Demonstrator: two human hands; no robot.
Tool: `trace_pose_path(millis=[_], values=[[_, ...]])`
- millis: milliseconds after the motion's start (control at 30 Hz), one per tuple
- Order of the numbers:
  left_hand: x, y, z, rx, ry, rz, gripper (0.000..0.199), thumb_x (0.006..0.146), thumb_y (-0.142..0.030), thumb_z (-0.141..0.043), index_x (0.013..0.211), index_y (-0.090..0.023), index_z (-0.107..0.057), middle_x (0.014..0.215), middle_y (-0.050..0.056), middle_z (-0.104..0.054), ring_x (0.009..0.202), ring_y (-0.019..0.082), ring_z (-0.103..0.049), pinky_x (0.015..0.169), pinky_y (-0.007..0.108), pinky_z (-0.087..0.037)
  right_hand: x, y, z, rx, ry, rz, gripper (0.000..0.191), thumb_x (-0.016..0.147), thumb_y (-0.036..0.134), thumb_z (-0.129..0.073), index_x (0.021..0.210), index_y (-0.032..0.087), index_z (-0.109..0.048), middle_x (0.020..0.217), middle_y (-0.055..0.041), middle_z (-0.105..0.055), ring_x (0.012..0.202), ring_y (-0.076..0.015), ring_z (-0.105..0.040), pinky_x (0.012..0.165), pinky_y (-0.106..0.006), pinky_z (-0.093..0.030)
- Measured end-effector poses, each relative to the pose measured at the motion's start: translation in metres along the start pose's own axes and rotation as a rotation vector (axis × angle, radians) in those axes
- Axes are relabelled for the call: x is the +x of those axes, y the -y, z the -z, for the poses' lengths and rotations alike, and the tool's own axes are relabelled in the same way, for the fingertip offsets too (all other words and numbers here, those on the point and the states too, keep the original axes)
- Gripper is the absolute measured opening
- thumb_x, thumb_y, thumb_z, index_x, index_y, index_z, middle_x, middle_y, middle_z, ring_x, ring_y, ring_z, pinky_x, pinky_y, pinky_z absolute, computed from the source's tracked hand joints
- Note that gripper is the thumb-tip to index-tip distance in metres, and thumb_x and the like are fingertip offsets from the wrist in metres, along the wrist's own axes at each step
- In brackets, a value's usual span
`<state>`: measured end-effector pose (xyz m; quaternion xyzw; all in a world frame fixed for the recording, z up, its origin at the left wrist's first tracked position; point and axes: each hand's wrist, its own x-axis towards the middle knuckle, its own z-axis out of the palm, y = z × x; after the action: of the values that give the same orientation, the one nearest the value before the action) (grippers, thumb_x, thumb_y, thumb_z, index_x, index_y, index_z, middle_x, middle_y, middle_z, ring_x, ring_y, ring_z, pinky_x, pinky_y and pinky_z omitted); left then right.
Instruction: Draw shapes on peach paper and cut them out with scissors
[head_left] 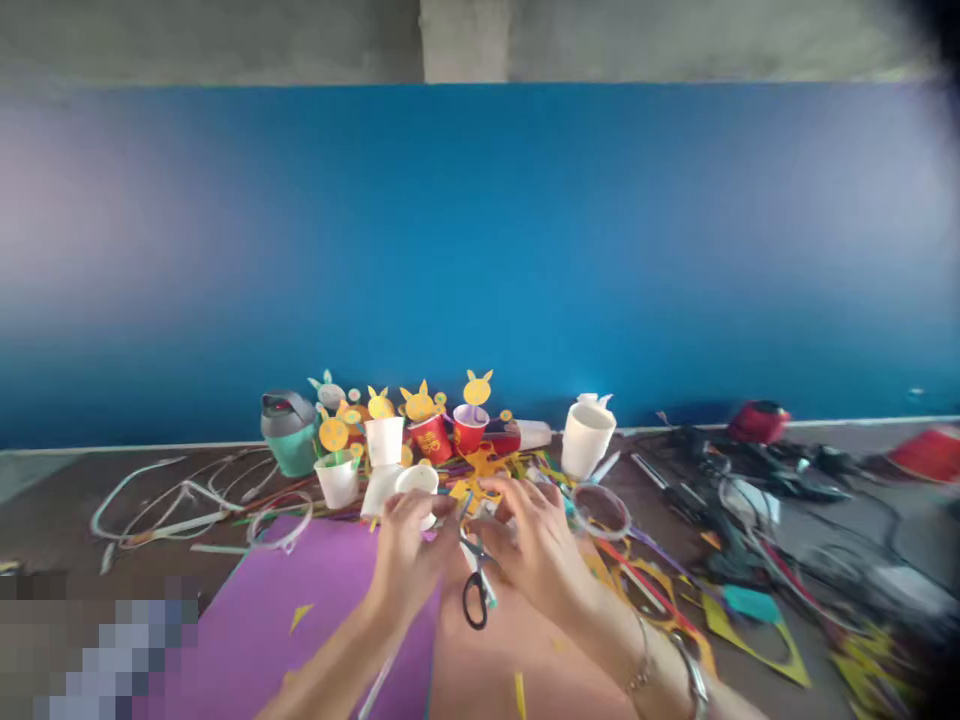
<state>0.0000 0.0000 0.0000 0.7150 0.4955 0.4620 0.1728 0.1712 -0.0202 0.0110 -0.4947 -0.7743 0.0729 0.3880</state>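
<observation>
The left hand (411, 560) curls its fingers around a white paper cup (417, 484), which sits tilted at the fingertips with its smooth, matte wall and rolled rim showing. The right hand (531, 548) arches just beside it, fingers (501, 492) spread and bent inward over a small scrap between the hands, too blurred to identify, so its grip cannot be told. Below the hands, a pair of scissors (474, 597) with black plastic loop handles and thin metal blades points up toward the fingers; whether either hand has hold of it cannot be told. The forearms cross a smooth peach paper sheet (517, 660) beside a matte purple paper sheet (300, 610). Ahead stands a cluster of paper cups, including two glossy red paper cups (433, 438), topped with flat yellow cut-outs with pointed ears (477, 387). A teal-and-grey flask (289, 432) stands to their left, and a clear plastic ring (600, 510) lies to the right of the hands. Pale, curling paper strips (172, 500) loop across the brown tabletop (60, 510), and dark tangled cables (750, 470) lie far right, below a blue wall (480, 250).
</observation>
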Motion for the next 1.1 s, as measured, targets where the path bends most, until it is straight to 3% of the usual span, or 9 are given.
trace_pose_path(millis=[200,367,667,867,1100], values=[[0.009,-0.003,0.002,-0.311,0.246,0.183,0.02,0.084,-0.032,-0.056,0.08,-0.015,-0.066,0.078,0.005,-0.068,0.078,0.019,-0.061,0.067,0.025,-0.044,0.001,-0.003,0.005,0.047,-0.008,0.02,0.034,0.085,0.025,-0.062,0.116,0.024,-0.048,0.083,-0.0006,-0.062,0.083,-0.0218,-0.056,0.081,-0.037,-0.031],[0.01,0.0,-0.006,-0.576,0.333,0.324,0.027,0.08,-0.04,-0.063,0.082,-0.013,-0.064,0.075,0.005,-0.066,0.072,0.017,-0.06,0.067,0.025,-0.044,0.0,-0.003,0.008,0.062,0.031,0.06,0.035,0.085,0.025,-0.062,0.118,0.024,-0.049,0.086,-0.0014,-0.063,0.085,-0.0213,-0.056,0.084,-0.037,-0.032],[0.013,-0.013,0.008,-0.727,0.296,0.444,0.03,0.071,-0.041,-0.074,0.068,-0.014,-0.062,0.063,-0.001,-0.057,0.06,0.01,-0.049,0.056,0.02,-0.035,0.003,-0.005,0.012,0.116,0.051,0.057,0.029,0.085,0.026,-0.063,0.113,0.025,-0.053,0.085,-0.001,-0.064,0.084,-0.0205,-0.056,0.083,-0.036,-0.033],[0.014,-0.016,0.008,-0.757,0.357,0.475,0.028,0.071,-0.04,-0.074,0.074,-0.013,-0.066,0.07,0.003,-0.065,0.067,0.014,-0.056,0.062,0.022,-0.04,0.003,-0.004,0.013,0.086,0.032,0.087,0.031,0.082,0.02,-0.065,0.111,0.025,-0.055,0.085,-0.0006,-0.064,0.085,-0.0201,-0.055,0.083,-0.036,-0.033],[0.013,-0.014,0.012,-0.785,0.328,0.525,0.026,0.068,-0.038,-0.077,0.07,-0.014,-0.065,0.065,0.001,-0.061,0.063,0.011,-0.053,0.059,0.02,-0.038,0.004,-0.005,0.013,0.1,0.031,0.108,0.027,0.083,0.021,-0.064,0.108,0.025,-0.055,0.086,-0.0008,-0.065,0.085,-0.02,-0.055,0.084,-0.037,-0.033]])
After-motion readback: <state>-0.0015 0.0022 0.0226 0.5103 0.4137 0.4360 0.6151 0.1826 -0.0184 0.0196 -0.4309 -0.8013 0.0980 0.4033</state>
